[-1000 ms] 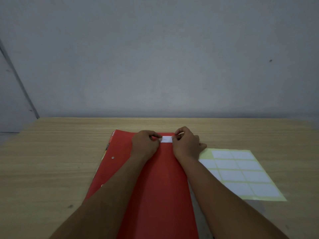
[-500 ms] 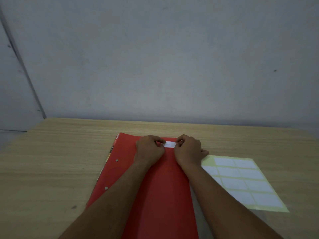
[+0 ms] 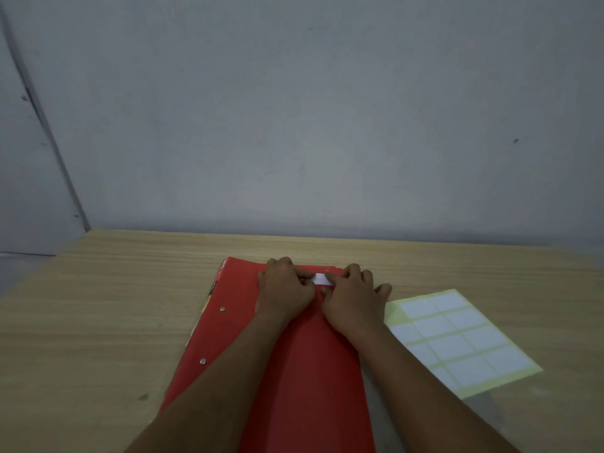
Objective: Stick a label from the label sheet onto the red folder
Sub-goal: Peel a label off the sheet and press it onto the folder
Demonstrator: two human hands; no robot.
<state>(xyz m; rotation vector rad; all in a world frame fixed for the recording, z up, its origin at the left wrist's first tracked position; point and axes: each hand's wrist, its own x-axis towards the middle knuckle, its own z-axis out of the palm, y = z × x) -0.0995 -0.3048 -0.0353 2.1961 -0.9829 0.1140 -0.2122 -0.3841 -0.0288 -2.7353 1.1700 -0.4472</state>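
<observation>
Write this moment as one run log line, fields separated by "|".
step: pressing label onto red folder near far edge | left hand: on label | right hand: on label | label sheet: on table, right of folder

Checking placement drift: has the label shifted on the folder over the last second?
No. The label stays just inside the red folder's far edge, between left hand and right hand; only the camera view shifted.

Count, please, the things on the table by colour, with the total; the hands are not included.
Red: 1, the red folder
White: 1, the label between the fingertips of the left hand and the right hand, near the folder's far edge
Pale yellow with white labels: 1, the label sheet, to the right of the folder
Total: 3, on the wooden table
</observation>
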